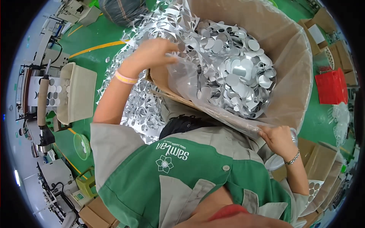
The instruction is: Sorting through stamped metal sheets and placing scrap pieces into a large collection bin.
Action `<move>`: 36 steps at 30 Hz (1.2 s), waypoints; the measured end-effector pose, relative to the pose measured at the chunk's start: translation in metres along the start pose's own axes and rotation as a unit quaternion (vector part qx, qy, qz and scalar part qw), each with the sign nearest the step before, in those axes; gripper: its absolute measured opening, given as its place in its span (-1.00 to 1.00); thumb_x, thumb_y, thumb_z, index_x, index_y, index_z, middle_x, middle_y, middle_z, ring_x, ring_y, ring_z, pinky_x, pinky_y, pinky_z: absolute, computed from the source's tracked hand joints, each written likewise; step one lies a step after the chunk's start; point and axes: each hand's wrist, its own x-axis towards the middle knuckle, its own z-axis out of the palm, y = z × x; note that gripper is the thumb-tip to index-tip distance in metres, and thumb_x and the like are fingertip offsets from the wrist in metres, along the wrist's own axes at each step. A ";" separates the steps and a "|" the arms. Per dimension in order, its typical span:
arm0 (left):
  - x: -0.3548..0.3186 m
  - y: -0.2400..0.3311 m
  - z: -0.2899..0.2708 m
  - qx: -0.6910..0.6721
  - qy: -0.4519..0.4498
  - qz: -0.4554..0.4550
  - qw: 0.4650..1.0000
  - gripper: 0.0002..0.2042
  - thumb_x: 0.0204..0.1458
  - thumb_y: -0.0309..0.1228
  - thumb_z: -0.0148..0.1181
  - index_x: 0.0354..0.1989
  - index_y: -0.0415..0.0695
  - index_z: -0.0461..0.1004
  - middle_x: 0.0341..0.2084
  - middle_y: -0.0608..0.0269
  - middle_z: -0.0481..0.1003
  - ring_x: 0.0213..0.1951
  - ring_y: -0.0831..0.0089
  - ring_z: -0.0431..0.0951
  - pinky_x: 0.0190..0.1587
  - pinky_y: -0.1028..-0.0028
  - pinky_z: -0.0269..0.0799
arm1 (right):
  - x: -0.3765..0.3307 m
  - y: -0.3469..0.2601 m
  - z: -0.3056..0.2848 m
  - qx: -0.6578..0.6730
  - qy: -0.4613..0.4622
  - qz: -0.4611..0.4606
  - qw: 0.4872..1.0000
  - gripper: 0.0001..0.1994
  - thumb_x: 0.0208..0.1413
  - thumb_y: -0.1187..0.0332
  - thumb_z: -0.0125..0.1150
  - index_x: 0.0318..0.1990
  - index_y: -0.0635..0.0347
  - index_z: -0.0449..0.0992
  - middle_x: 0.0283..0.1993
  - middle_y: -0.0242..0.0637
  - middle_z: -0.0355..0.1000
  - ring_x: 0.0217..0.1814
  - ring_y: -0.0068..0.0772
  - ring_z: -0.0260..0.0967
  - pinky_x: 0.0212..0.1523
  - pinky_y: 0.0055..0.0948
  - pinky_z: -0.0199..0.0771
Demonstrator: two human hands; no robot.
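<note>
At box [292,76] rim, left hand [152,53], right hand [279,138] gripping liner [182,76]

Red crate [331,86]: on the green floor at the right, among brown cartons.
Beige tub [77,92]: upright at the left, beside a press machine.
Green fan [82,146]: small, lying on the floor below the tub.
Yellow stool [86,182]: lower left, next to machinery.
Dark sack [122,10]: top edge, on the floor.
</note>
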 end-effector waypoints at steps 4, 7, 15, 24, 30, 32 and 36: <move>0.006 -0.028 0.053 0.206 0.064 0.091 0.972 -0.68 -0.31 -0.43 0.16 -0.26 -0.03 0.40 -0.14 0.29 0.36 -0.09 0.33 0.34 0.07 0.28 0.12 | -0.004 -0.002 0.000 0.021 0.022 0.013 0.999 -0.81 0.00 0.20 0.00 -0.35 0.04 0.47 -0.69 -0.20 0.34 -0.63 -0.21 0.32 -0.63 -0.31 0.24; 0.011 -0.029 0.064 0.172 0.058 0.100 0.978 -0.86 -0.24 -0.42 0.10 -0.43 -0.04 0.40 -0.38 0.22 0.43 -0.21 0.34 0.41 0.09 0.29 0.11 | -0.007 -0.004 0.004 0.018 0.049 0.021 0.998 -0.82 -0.01 0.21 0.01 -0.36 0.04 0.47 -0.68 -0.20 0.35 -0.63 -0.21 0.32 -0.62 -0.32 0.25; -0.033 -0.018 0.054 -0.286 0.306 -0.179 0.891 -0.86 -0.02 -0.40 0.00 -0.49 -0.23 0.35 -0.67 0.24 0.36 -0.60 0.50 0.36 -0.48 0.52 0.26 | -0.028 -0.006 0.021 -0.008 0.258 0.103 0.961 -0.82 -0.07 0.37 0.07 -0.63 0.17 0.32 -0.72 -0.19 0.25 -0.65 -0.12 0.21 -0.60 -0.25 0.16; -0.050 0.000 0.032 -0.515 0.542 -0.065 0.661 -0.91 -0.04 -0.54 -0.01 -0.56 -0.23 0.33 -0.66 0.32 0.34 -0.56 0.61 0.29 -0.44 0.64 0.20 | -0.069 -0.020 0.016 0.045 0.331 0.191 0.923 -0.83 -0.01 0.43 -0.02 -0.60 0.22 0.31 -0.69 -0.13 0.18 -0.61 -0.11 0.14 -0.57 -0.26 0.08; -0.129 -0.067 0.062 -0.322 0.506 -0.220 0.769 -0.90 -0.04 -0.49 -0.04 -0.48 -0.24 0.39 -0.55 0.31 0.41 -0.44 0.52 0.35 -0.30 0.58 0.22 | -0.109 -0.007 0.020 0.110 0.229 0.260 0.932 -0.86 -0.07 0.38 0.07 -0.56 0.24 0.39 -0.71 -0.16 0.21 -0.69 -0.22 0.12 -0.62 -0.41 0.07; -0.134 -0.063 0.084 -0.053 0.409 -0.184 0.892 -0.89 -0.05 -0.46 -0.05 -0.47 -0.16 0.42 -0.48 0.25 0.44 -0.37 0.33 0.40 -0.10 0.35 0.17 | -0.108 0.008 0.039 0.175 0.191 0.294 0.920 -0.89 -0.11 0.36 0.14 -0.47 0.21 0.43 -0.76 -0.22 0.16 -0.75 -0.43 0.10 -0.68 -0.52 0.05; -0.164 -0.093 0.152 0.046 0.035 -0.177 0.982 -0.86 -0.10 -0.40 -0.03 -0.41 -0.09 0.45 -0.38 0.22 0.48 -0.24 0.28 0.43 0.09 0.13 -0.02 | -0.119 0.038 0.071 0.385 0.199 0.326 0.840 -0.92 -0.07 0.41 0.11 -0.44 0.18 0.36 -0.76 -0.55 0.06 -0.70 -0.74 -0.04 -0.68 -0.65 -0.03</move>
